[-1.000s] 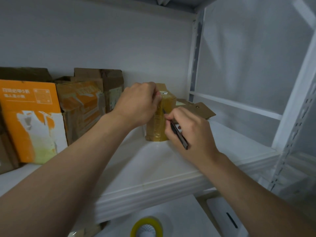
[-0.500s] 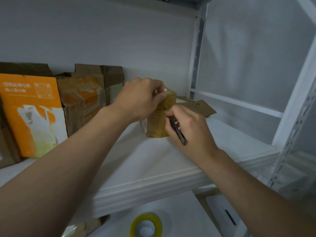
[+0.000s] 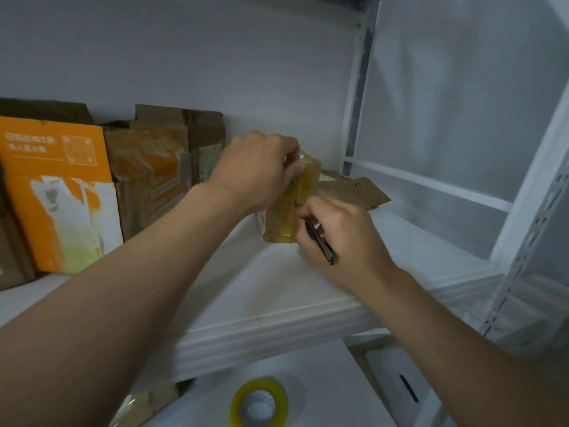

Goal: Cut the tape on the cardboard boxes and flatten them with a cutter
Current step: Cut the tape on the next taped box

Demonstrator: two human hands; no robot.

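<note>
Taped box (image 3: 283, 221) half hidden: left fingers (image 3: 291, 169) grip its top, right fingers (image 3: 312, 208) grip cutter (image 3: 320, 240), blade hidden.

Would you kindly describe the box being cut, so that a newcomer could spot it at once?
On the white shelf, right of the orange printed boxes against the wall, a small box stands upright. The left hand grips its top and the right hand holds a cutter to its side. Unlike its neighbours, it is wrapped in glossy yellowish tape.
</note>
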